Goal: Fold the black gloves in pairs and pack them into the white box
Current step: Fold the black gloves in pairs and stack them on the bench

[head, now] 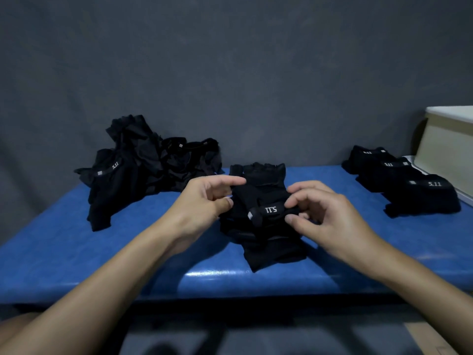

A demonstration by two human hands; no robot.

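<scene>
R grip (330, 216) pinches the 5.11 strap of the glove pair (263, 234), mid counter (179, 272). L grip (204, 198) nips its left edge. Loose glove pile (143, 165) back left. 3 folded pairs (419, 196) at right, just beside white box (450, 149); inside of box hidden.

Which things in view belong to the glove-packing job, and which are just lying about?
Job:
- glove pair, pinched by the left hand and right hand
- unfolded glove pile
- folded pairs, three in a row
- white box

Just there:
- blue table
- grey backdrop
</scene>
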